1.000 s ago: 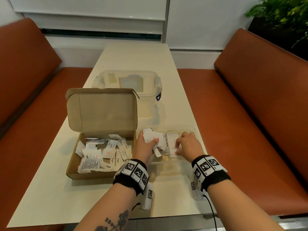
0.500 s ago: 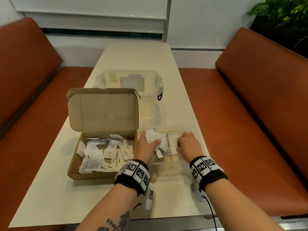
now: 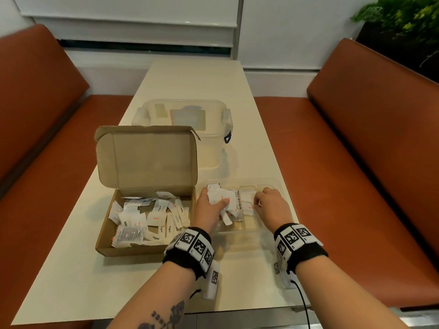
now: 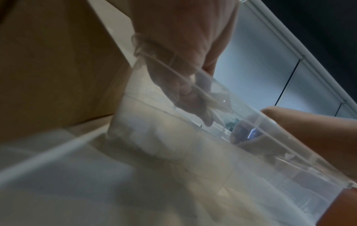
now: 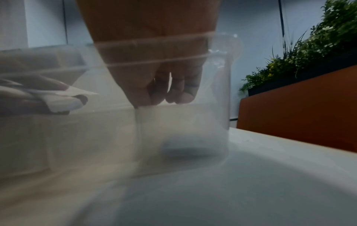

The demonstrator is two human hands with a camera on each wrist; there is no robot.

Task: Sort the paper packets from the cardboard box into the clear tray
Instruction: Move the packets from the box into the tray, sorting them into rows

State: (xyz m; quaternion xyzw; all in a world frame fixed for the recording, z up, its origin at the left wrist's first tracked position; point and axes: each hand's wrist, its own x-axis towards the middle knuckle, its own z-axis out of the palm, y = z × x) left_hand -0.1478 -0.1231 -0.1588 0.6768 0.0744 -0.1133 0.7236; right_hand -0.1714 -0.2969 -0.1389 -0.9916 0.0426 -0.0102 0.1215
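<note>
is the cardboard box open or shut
Open: the cardboard box has its lid standing upright at the back, and loose paper packets show inside.

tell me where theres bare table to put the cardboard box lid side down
Bare table lies left of and in front of the cardboard box, and beyond the lidded clear container. It is crowded around the clear tray.

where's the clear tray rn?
Head view: the clear tray sits on the table, directly right of the cardboard box, with both hands over it.
</note>
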